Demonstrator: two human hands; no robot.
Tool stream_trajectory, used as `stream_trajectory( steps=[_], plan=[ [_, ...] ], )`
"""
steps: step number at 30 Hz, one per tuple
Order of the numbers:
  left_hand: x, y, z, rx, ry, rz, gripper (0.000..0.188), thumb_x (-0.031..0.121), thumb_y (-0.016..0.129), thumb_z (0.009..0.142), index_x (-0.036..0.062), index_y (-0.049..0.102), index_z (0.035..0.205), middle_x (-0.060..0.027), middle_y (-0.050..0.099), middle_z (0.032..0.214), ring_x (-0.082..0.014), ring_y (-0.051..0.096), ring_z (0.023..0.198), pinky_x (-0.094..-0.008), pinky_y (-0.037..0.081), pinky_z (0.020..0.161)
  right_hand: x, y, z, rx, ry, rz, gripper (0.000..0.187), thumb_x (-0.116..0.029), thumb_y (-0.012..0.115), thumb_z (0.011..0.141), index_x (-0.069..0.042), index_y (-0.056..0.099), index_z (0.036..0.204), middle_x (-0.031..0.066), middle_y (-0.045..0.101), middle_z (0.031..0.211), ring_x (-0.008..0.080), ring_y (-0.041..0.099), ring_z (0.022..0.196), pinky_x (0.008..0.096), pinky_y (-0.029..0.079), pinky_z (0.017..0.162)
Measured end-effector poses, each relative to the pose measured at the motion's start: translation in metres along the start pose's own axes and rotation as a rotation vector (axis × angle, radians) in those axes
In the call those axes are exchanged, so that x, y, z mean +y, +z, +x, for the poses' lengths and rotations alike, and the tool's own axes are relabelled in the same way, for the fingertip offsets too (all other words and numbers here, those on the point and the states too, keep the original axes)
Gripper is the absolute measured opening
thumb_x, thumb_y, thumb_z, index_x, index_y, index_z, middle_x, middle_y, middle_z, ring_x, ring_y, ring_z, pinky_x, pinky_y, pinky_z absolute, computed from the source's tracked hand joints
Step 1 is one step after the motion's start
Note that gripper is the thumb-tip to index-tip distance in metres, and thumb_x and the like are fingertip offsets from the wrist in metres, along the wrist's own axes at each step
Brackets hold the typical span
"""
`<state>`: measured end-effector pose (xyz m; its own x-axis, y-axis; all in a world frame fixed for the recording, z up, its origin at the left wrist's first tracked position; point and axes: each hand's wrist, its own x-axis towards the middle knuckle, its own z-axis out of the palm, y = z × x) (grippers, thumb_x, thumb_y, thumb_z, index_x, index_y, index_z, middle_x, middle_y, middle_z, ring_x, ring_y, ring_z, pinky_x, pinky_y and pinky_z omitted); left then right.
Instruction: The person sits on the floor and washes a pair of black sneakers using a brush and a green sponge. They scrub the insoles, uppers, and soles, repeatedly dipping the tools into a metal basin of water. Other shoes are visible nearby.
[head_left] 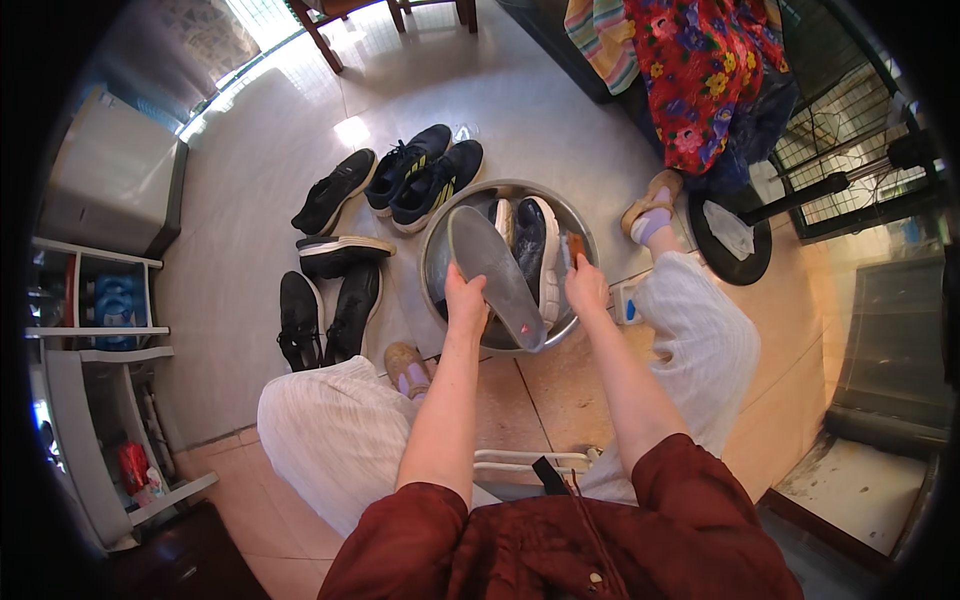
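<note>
Left hand (466,303) clamped a grey insole (488,262), long axis slanting over the basin (431,275), upper-left edge toward lower; right hand (587,288) gripped a brush (576,247).

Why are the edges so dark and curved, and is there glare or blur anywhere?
Head view: the fisheye lens bends straight edges, bowing the shelf unit at far left, and the corners are black; head view: glare whitens a patch of floor left of the yellow-striped shoes; head view: the left hand and right hand look fairly sharp.
</note>
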<state>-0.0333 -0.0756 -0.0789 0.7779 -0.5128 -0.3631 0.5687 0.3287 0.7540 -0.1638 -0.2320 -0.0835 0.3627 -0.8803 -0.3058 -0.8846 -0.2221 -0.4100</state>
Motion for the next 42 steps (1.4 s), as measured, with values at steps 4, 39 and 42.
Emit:
stream_trajectory(
  steps=[4,39,42],
  plan=[
    [0.001,-0.02,0.012,0.066,0.097,-0.178,0.058,-0.018,0.046,0.077,0.0006,0.047,0.132,-0.0131,0.057,0.127,-0.029,0.057,0.117,-0.0403,0.046,0.101,0.01,0.014,0.01,-0.242,0.036,-0.156,0.035,-0.019,0.051,0.092,-0.006,0.065,0.121,0.0251,0.066,0.115,0.0413,0.063,0.11,0.0493,0.051,0.093],
    [-0.004,-0.005,-0.015,0.11,0.112,-0.46,0.041,0.014,0.041,0.105,0.0116,0.036,0.145,-0.0127,0.046,0.143,-0.0336,0.046,0.13,-0.0566,0.035,0.111,0.012,0.044,-0.063,0.094,-0.277,0.25,0.05,-0.024,0.061,0.093,-0.012,0.051,0.141,0.0221,0.07,0.092,0.0381,0.067,0.073,0.0447,0.053,0.064],
    [0.01,-0.005,-0.02,0.042,0.129,-0.517,0.039,0.015,0.044,0.103,0.0092,0.041,0.142,-0.014,0.047,0.143,-0.0345,0.045,0.132,-0.0576,0.033,0.112,-0.006,0.04,-0.064,-0.106,-0.052,0.903,0.059,-0.03,0.066,0.092,-0.012,0.046,0.145,0.0119,0.069,0.086,0.0211,0.065,0.065,0.0327,0.048,0.05]
  ],
)
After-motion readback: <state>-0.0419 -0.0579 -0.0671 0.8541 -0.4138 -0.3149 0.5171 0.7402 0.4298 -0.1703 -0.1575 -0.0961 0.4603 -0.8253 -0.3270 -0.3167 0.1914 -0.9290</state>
